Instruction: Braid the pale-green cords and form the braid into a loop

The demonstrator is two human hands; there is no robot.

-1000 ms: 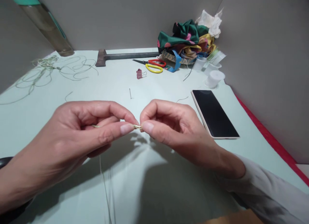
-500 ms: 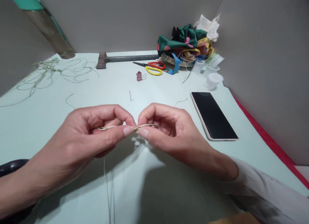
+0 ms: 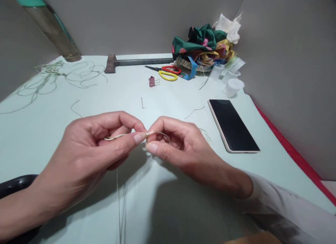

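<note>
Between thumb and forefinger, my left hand (image 3: pixel 105 142) pinches a thin pale-green cord (image 3: pixel 115 136) that runs twisted across its palm side. My right hand (image 3: pixel 174 140) meets it tip to tip, its thumb and forefinger around the cord's short end, which curves over toward the right palm. A small gap shows between the right thumb and forefinger. Long strands (image 3: pixel 120 209) of cord hang down below my left hand. What lies right between the fingertips is partly hidden.
Beyond the hands lie a nail (image 3: pixel 142 103), a binder clip (image 3: pixel 153 81), scissors (image 3: pixel 169 73) and a hammer (image 3: pixel 141 62). Tangled cord (image 3: pixel 52 74) lies far left beside a bottle (image 3: pixel 52 30). At right are a phone (image 3: pixel 233 125), white spools (image 3: pixel 233 87) and a basket of fabric (image 3: pixel 204 44).
The right thumb has dropped a little away from its forefinger. The cord's short end now curves down toward the right palm. Loose strands have come into sight beside my right hand.
</note>
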